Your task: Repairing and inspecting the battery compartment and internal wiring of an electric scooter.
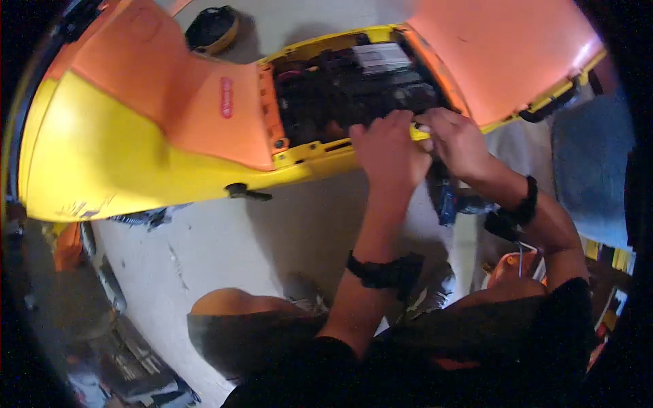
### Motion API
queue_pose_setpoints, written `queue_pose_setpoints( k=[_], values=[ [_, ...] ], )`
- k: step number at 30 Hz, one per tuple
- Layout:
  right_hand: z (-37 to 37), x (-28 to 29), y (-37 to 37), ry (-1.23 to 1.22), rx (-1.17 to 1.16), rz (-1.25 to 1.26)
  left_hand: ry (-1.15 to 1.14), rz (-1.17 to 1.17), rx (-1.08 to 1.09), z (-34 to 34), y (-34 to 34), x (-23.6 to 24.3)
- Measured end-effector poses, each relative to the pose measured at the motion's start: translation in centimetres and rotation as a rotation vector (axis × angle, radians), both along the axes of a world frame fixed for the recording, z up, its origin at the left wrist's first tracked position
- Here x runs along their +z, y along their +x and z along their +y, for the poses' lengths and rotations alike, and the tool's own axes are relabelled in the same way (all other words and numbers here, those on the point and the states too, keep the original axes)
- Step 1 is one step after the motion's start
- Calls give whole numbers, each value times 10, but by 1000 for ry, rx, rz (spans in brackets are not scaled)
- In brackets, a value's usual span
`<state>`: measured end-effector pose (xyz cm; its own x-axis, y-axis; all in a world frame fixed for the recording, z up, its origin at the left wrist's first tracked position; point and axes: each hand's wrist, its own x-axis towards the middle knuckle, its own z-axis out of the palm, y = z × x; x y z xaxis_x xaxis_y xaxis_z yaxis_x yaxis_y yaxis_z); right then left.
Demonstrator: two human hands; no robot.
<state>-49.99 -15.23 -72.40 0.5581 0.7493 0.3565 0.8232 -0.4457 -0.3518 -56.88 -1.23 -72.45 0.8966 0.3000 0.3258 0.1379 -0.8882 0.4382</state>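
Note:
Both my hands meet at the near rim of an open compartment in a yellow-and-orange scooter-like body point(224, 163). My left hand point(389, 149) lies back up over the yellow rim point(309, 166), its fingers curled down and their tips hidden. Close beside it, my right hand point(457, 143) has its thumb and fingers pinched together. A small dark and pale piece shows at those fingertips, too blurred to name. Inside the compartment are dark parts point(326, 92) and a silver box point(382, 58) near the far side.
An orange panel point(503, 54) rises right of the compartment. Beyond the body sits a round dark container point(212, 30) on the pale floor point(204, 251). A black lever point(248, 192) sticks out of the near side. Tools point(136, 357) lie at lower left; a blue-grey surface point(590, 163) stands right.

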Motion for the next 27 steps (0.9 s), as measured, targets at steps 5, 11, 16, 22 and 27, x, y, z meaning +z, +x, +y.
queue_pose_setpoints(
  k=[5,11,16,22,27],
  values=[
    [2,-4,-5,14,-8,-61,-49,-89,1,0,-3,-9],
    [6,1,-15,-82,-18,-23,-77,11,-26,0,-2,-13],
    [-3,5,-7,-102,-79,9,30,-12,-19,-7,2,-10],
    [8,6,-7,-140,47,-7,-69,232,-33,7,2,5],
    [-2,6,-5,-78,7,102,-89,6,-62,-1,0,-2]
  ],
)
